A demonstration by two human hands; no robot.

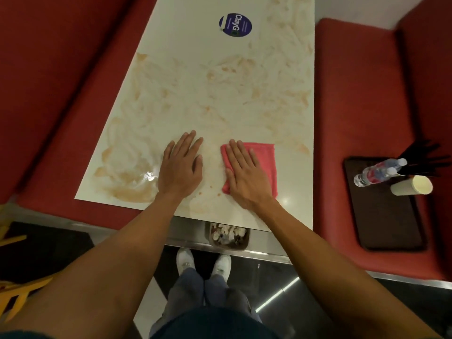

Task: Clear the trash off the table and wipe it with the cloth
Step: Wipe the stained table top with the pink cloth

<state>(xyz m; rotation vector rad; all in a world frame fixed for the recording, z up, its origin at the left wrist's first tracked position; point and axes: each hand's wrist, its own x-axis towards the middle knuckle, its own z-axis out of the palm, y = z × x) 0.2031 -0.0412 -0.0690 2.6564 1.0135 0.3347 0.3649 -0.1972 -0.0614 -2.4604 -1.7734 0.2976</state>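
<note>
A small brown bin (241, 243) below the near edge of the cream table (195, 81) holds what look like crumpled white scraps (228, 231). A dark tray (386, 216) on the red bench (354, 94) carries clear bottles (378, 171) and a pale cup (411, 185). Brown smears cover the table. The left hand (182, 167) lies flat on it, and the right hand (244, 174) presses the pink cloth (265, 157), fingers straight.

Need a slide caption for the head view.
Right hand presses a pink cloth flat on the smeared white table; left hand rests flat beside it.
</note>
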